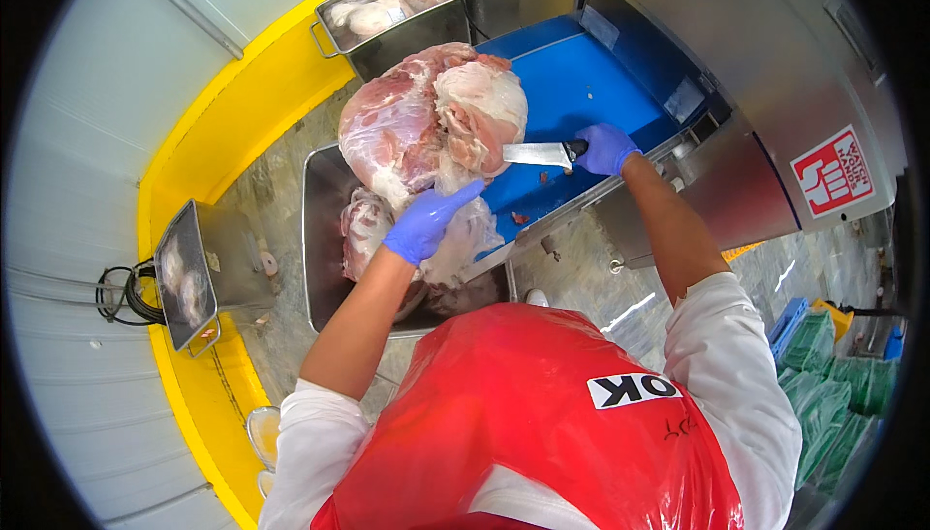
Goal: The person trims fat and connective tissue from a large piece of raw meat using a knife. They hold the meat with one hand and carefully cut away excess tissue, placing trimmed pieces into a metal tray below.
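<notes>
My right hand (605, 149), in a purple glove, grips the dark handle of a knife (539, 153). Its wide blade points left over the blue conveyor belt (572, 70), its tip close to a large piece of raw meat (392, 128). That meat is pink with pale fat and rests at the belt's end, partly over a metal tub (315, 278). Below it my left hand (426, 223), also gloved, is closed on clear plastic film (470, 239) hanging from the meat; some fingers are hidden. More meat (360, 230) lies inside the tub under my left hand.
A metal bin of wrapped meat (383, 9) stands behind the large piece. Another metal bin (228, 259) is at the left, by a yellow wall base (179, 176). A steel machine housing (765, 113) rises on the right. Green crates (833, 385) stand at the lower right.
</notes>
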{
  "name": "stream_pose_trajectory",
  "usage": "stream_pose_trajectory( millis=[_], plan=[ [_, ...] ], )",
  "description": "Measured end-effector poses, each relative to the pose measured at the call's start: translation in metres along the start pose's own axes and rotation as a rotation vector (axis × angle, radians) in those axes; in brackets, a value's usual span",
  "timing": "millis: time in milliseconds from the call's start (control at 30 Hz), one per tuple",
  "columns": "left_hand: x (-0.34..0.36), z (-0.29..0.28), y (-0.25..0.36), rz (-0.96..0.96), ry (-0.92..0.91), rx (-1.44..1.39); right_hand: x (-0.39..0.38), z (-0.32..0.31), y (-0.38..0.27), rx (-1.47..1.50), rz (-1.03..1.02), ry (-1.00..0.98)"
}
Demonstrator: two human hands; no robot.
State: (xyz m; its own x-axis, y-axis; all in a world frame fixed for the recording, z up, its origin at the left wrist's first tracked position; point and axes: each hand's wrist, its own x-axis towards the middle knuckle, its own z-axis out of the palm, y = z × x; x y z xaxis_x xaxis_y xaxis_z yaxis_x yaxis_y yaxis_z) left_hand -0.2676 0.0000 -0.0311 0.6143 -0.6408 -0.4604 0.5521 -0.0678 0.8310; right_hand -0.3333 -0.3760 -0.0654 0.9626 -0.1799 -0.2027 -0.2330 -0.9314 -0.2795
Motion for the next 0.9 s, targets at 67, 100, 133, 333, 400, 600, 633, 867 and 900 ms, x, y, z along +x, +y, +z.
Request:
stream_pose_trajectory(
  millis=[67, 100, 133, 333, 400, 600, 633, 867, 900],
  plan=[
    [0.014, 0.006, -0.011, -0.022, -0.049, -0.115, -0.002, -0.001, -0.001, -0.014, -0.015, 0.021],
    [0.024, 0.007, -0.021, -0.006, -0.023, -0.162, -0.002, -0.002, 0.000, -0.029, -0.028, 0.032],
    [0.033, 0.009, -0.032, 0.007, 0.004, -0.207, -0.003, -0.001, 0.003, -0.041, -0.039, 0.042],
    [0.031, -0.001, -0.040, 0.054, 0.281, 0.049, -0.006, -0.006, -0.005, -0.020, -0.024, 0.031],
    [0.021, 0.002, -0.035, 0.198, 0.312, 0.227, -0.008, -0.005, -0.006, -0.005, -0.026, 0.026],
    [0.021, -0.012, -0.018, 0.339, 0.307, 0.470, -0.007, -0.006, 0.000, 0.026, -0.004, 0.015],
    [0.020, -0.013, -0.015, 0.382, 0.290, 0.495, -0.007, -0.004, 0.001, 0.024, -0.012, 0.025],
    [0.005, -0.007, 0.038, 0.411, 0.212, 0.590, 0.000, 0.006, 0.018, 0.034, -0.016, -0.004],
    [0.002, -0.008, 0.047, 0.402, 0.198, 0.628, 0.002, 0.007, 0.022, 0.042, -0.021, 0.015]
  ],
)
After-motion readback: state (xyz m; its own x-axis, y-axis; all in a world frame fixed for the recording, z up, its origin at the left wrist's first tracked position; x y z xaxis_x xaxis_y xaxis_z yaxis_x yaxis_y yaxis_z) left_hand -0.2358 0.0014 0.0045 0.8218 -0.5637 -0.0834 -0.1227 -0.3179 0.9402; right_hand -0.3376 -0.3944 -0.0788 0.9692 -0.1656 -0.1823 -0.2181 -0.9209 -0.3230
